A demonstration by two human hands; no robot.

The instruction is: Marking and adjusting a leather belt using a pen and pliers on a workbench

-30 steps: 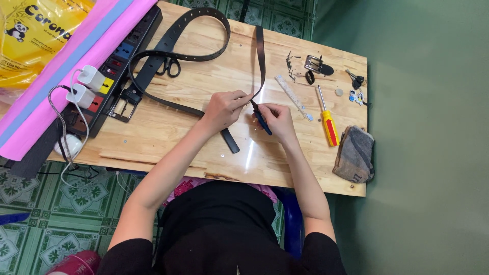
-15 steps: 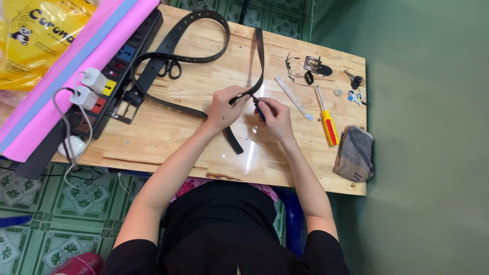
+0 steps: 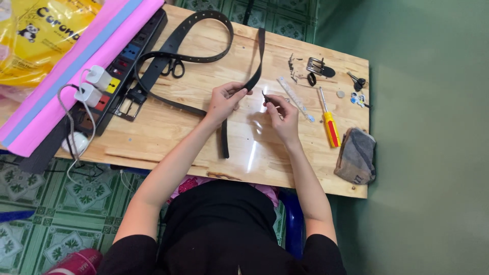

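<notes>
**Inspector:** Left hand point(image 3: 222, 101)?

**Clerk:** Closed in a pinch on the loose end of a black belt point(image 3: 204, 57). The grip sits near the tip, over the middle of the wooden table point(image 3: 168, 130).

**Inspector:** And the belt itself?

**Clerk:** From the pinched end the strap rises toward the far edge of the table. A second run loops across the far left part of the top and comes back to a metal buckle point(image 3: 127, 106), which lies flat beside the black power strip point(image 3: 109, 76). Another dark strap length runs under the left hand and ends near the front edge.

**Inspector:** Right hand point(image 3: 283, 116)?

**Clerk:** Fingers curled shut around a small dark item, thin and pointed at the top. It is too small to identify. The hand is just beside the left one, not touching it.

**Inspector:** Surroundings?

**Clerk:** A screwdriver point(image 3: 328, 121) with a yellow and red handle lies just right of the right hand. A clear ruler point(image 3: 295, 99) lies between them. Farther back sit a spare buckle point(image 3: 317, 66) and small metal parts. A grey pouch point(image 3: 356, 155) rests at the right front corner. Black scissors point(image 3: 172, 66) lie inside the belt loop. Two white plugs point(image 3: 94, 84) sit in the power strip.
</notes>
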